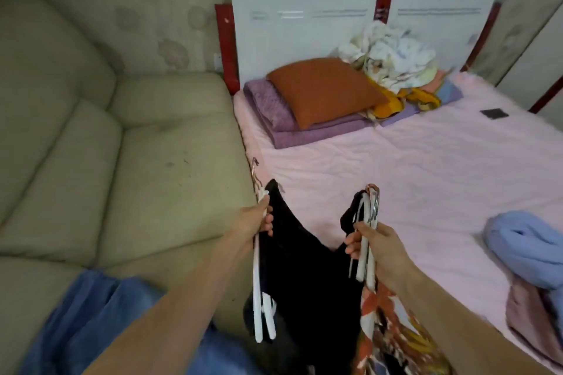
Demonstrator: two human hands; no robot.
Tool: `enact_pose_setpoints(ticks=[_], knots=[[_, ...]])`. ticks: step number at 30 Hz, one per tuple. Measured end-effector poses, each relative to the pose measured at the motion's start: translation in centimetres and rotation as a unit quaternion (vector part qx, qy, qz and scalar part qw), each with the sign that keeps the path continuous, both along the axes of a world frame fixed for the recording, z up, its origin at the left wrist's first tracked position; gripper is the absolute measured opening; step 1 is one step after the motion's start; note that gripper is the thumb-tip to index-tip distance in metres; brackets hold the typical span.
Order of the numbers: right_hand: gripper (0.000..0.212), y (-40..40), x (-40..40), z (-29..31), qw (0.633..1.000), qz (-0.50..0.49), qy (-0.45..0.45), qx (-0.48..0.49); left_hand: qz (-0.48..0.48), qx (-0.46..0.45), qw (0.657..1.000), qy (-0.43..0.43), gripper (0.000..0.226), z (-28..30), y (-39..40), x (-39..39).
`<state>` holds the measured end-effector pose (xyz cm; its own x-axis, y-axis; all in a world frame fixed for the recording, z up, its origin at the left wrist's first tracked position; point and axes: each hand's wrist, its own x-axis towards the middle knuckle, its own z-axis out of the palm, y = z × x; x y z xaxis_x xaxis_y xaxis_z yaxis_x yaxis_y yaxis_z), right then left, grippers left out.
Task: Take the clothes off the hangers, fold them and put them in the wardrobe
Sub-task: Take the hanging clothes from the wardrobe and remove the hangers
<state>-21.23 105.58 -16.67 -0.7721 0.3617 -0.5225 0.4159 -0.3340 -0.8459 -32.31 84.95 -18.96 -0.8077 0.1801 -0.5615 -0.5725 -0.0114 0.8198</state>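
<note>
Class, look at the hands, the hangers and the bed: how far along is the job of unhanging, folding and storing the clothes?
Early. Done: nothing clearly; no wardrobe shows. In hand: the left hand grips white hangers, the right hand grips another bunch, with a black garment between them. Left: unhanging the patterned garment too, folding, storing.

Pink bed: purple blanket under orange pillow, clothes heap, blue bundle.

left hand grips white hangers; right hand grips another hanger bunch. black garment hangs between the hands, patterned cloth below the right, pink bed beyond.
</note>
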Motion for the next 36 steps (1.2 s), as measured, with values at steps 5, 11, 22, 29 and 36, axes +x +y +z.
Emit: enact_pose_setpoints(ticks=[5,11,22,29,36], knots=[[0.013,1.5,1.3,13.4,0.996,0.033,0.075,0.026,-0.059,0.017,0.993,0.096,0.038,14.9,2.8,2.5],[0.016,1.2,4.0,24.8,0.989,0.030,0.144,-0.004,-0.039,0.111,0.964,0.237,0.031,28.3,5.0,8.3],[0.024,-2.2,8.1,24.4,0.983,0.085,0.162,0.002,-0.020,-0.001,0.985,0.173,0.029,25.7,1.9,14.8],[0.025,-6.1,6.3,21.2,0.983,0.121,0.135,0.000,0.006,0.006,0.992,0.130,0.030,23.4,0.7,16.6],[0.026,-10.2,5.0,17.3,0.983,0.164,0.074,-0.048,0.027,-0.047,0.997,0.060,0.018,20.1,-1.5,17.5]])
